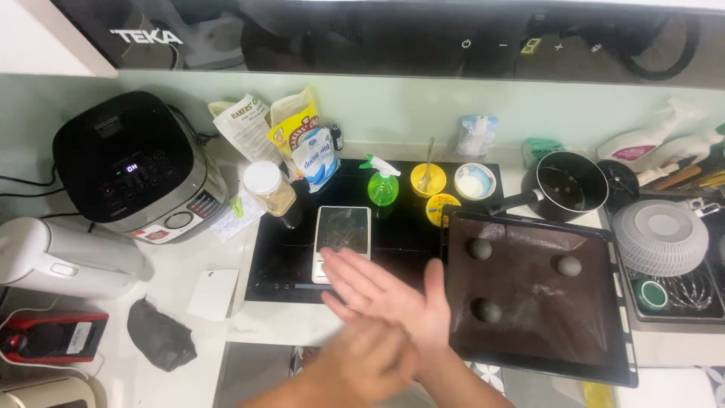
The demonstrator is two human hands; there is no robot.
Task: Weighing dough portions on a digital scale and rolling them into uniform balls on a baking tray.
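The two hands are pressed flat together, one on top of the other, low in the middle of the view. The right hand (393,295) lies on top with its fingers stretched out straight. The left hand (362,363) is under it and very blurry, so it is hard to see its fingers. Whether something small sits between the palms cannot be told, because the hands hide that spot. Both arms are cut off at the bottom edge.

Just to the right of the hands is a dark baking tray (596,332). Three grey dough balls sit on it, well apart: one (479,248) at the top left, one (568,265) at the right and one (484,310) lower down.

Behind the hands is one small kitchen scale (342,234) on the black cooktop (279,264). Further back stand one green spray bottle (383,183), one yellow bowl (427,179) with a spoon in it and one white bowl (475,181). One black pot (568,187) is beside them. One rice cooker (132,166) is at the left.
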